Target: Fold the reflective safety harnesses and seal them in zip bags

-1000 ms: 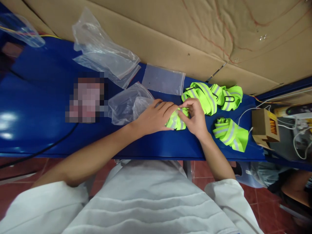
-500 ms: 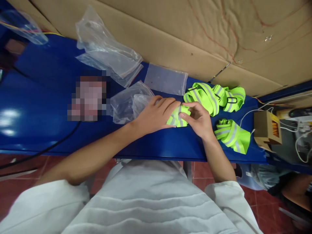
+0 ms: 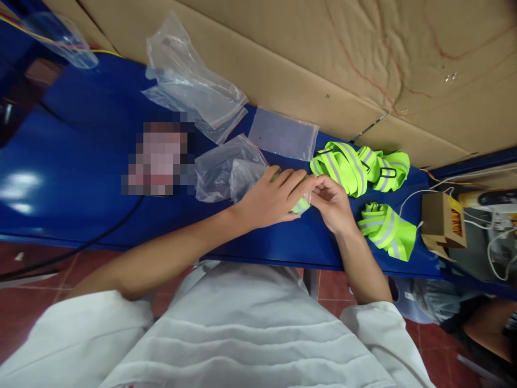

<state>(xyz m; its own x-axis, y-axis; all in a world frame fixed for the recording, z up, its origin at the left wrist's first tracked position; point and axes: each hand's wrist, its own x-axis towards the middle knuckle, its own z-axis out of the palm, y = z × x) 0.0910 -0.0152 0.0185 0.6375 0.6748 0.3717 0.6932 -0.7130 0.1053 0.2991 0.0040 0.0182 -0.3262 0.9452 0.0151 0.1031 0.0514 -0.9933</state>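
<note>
My left hand (image 3: 269,199) is closed around a rolled neon-green reflective strap (image 3: 301,206), its fingers curled over the top. A clear film, apparently a small plastic bag, covers the visible part of the roll; the rest is hidden under the hand. My right hand (image 3: 332,202) meets the left fingers at the roll's right end, thumb and forefinger pinched on what looks like the bag's edge. Just left of my left hand lie crumpled clear zip bags (image 3: 218,170). Beyond my right hand are coiled green reflective straps with black buckles (image 3: 343,167).
Another bundled strap (image 3: 388,229) lies right of my right arm. A flat zip bag (image 3: 283,132) and a bag pile (image 3: 194,81) lie along the cardboard-covered back wall (image 3: 283,59). An open small carton (image 3: 440,218) with cables stands at right. A blurred-out object (image 3: 159,156) with a black cable is left.
The bare green roll between my hands now shows clear film over it and is mostly covered by my left hand. My right thumb has moved off the strap to a pinch. The view shifted slightly.
</note>
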